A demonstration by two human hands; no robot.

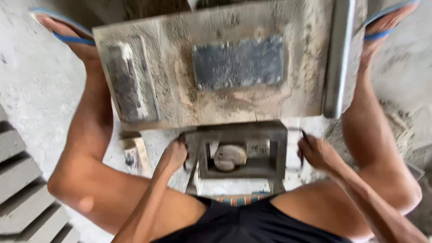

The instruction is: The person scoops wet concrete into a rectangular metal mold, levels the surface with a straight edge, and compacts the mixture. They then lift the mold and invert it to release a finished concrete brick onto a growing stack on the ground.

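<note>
A grey metal block mould (242,155) sits between my knees, below a dusty work board (216,103). My left hand (173,155) is closed on the mould's left side handle. On the other side, my right hand (316,152) grips the right handle. Inside the mould frame a round grey part (229,157) shows. A dark rectangular wet patch (238,62) lies on the board above the mould. The picture is blurred by motion.
A worn trowel-like plate (128,81) lies on the board's left, a metal bar (338,58) along its right edge. Grey cast blocks (22,180) lie in rows at lower left. My feet in blue sandals (67,33) flank the board on a sandy floor.
</note>
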